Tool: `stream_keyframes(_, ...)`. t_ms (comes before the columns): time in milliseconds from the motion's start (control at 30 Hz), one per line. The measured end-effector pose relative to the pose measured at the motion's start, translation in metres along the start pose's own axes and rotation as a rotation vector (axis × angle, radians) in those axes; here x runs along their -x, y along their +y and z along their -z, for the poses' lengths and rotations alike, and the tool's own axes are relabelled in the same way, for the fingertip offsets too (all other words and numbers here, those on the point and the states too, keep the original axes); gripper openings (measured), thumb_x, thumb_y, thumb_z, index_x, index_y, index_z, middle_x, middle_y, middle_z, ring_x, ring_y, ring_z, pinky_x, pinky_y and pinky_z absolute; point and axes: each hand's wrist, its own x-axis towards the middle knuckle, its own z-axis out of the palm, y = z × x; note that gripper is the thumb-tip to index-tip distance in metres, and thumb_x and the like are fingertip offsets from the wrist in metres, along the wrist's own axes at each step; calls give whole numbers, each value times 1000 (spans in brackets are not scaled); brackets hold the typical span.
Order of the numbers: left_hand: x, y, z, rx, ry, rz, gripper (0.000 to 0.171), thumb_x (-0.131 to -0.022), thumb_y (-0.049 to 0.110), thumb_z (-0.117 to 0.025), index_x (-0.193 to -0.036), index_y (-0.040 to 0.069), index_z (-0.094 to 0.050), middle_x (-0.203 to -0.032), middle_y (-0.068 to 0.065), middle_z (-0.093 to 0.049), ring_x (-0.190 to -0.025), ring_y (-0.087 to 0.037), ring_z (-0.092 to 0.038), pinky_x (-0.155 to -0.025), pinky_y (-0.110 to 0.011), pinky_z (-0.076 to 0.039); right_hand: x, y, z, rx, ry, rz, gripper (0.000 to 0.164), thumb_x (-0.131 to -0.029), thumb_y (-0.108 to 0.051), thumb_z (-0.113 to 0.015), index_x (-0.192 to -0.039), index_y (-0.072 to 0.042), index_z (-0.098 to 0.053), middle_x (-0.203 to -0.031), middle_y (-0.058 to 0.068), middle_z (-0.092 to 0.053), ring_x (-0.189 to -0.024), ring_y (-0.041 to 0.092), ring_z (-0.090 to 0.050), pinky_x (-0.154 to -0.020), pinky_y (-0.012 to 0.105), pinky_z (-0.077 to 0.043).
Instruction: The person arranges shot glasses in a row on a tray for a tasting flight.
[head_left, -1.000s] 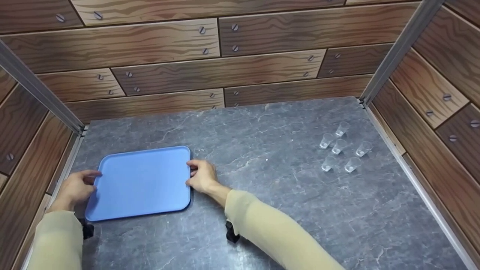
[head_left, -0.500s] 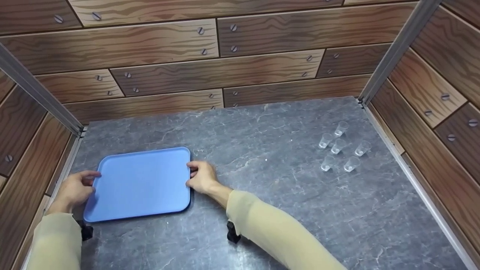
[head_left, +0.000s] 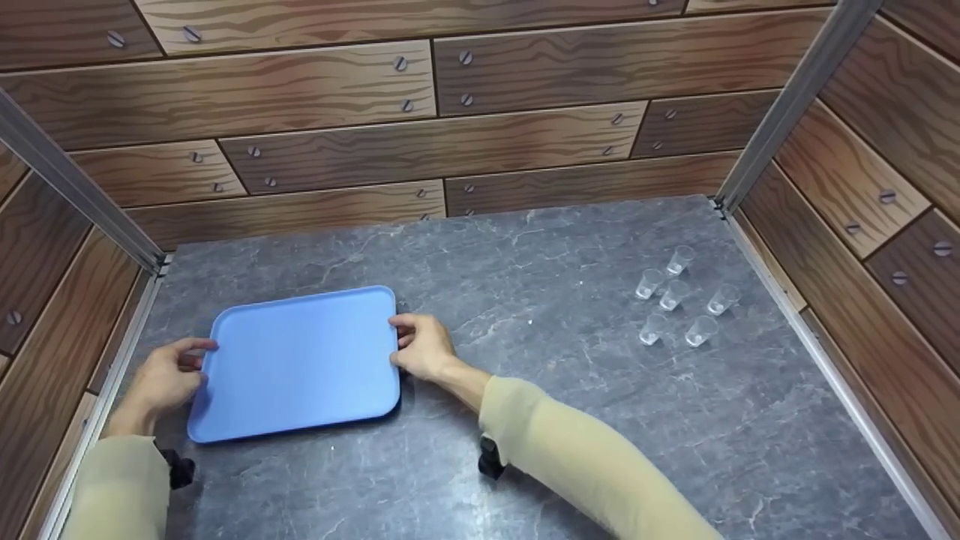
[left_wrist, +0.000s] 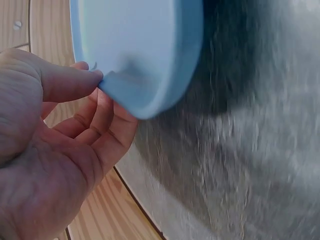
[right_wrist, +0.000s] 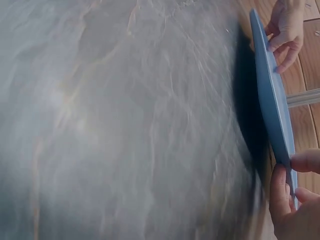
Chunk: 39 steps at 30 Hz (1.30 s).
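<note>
A blue rectangular tray (head_left: 300, 364) with rounded corners and a low raised rim is held between both hands at the left of the surface. My left hand (head_left: 166, 376) pinches its left short side, thumb on top of the rim and fingers beneath, as the left wrist view of the tray (left_wrist: 130, 50) shows. On the opposite short side, my right hand (head_left: 426, 346) pinches the rim between thumb and fingers. In the right wrist view the tray (right_wrist: 272, 95) appears edge-on, with a dark shadow under it. Nothing lies on the tray.
Several small clear cups (head_left: 673, 295) stand grouped at the right of the grey marbled surface (head_left: 510, 420). Wood-patterned walls (head_left: 525, 75) enclose the back and both sides, with metal strips (head_left: 825, 352) along the side edges.
Both hands have carried the tray slightly to the right between half a second ago and now, keeping their grip. The small cups have stayed in place.
</note>
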Motion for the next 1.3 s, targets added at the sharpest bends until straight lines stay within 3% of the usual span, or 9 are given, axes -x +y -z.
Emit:
stream_keyframes(367, 1, 24, -18, 58, -26, -46, 59, -95, -3, -64, -154, -5, -58, -129, -33, -67, -120, -44, -67, -80, -26, -55, 8, 14, 39, -73, -15, 11, 67, -77, 12, -74, -142, -2, -75, -124, 18, -78, -99, 18, -72, -79, 26, -66)
stream_keyframes(667, -1, 47, -43, 242, -110, -34, 60, -99, -4, -63, -159, -5, -53, -123, -23, -63, -102, -24, -64, -77, -34, -65, 11, 32, 77, -102, 3, 35, 66, -75, 11, -71, -140, 1, -76, -120, 20, -78, -96, 18, -72, -77, 22, -63)
stream_keyframes(967, -1, 82, -71, 374, -122, -30, 61, -100, -5, -64, -160, -3, -53, -118, -16, -61, -99, -21, -63, -77, -37, -67, 16, 49, 120, -118, 21, 27, 65, -77, 11, -69, -141, 4, -73, -121, 21, -76, -93, 15, -69, -74, 18, -60)
stream_keyframes(1300, -4, 130, -106, 437, -68, -71, 59, -95, -5, -68, -153, -3, -61, -115, -18, -66, -92, -19, -66, -71, -37, -67, 22, 74, 170, -89, 57, 47, 68, -76, 13, -67, -144, 9, -69, -121, 26, -74, -92, 13, -67, -73, 15, -57)
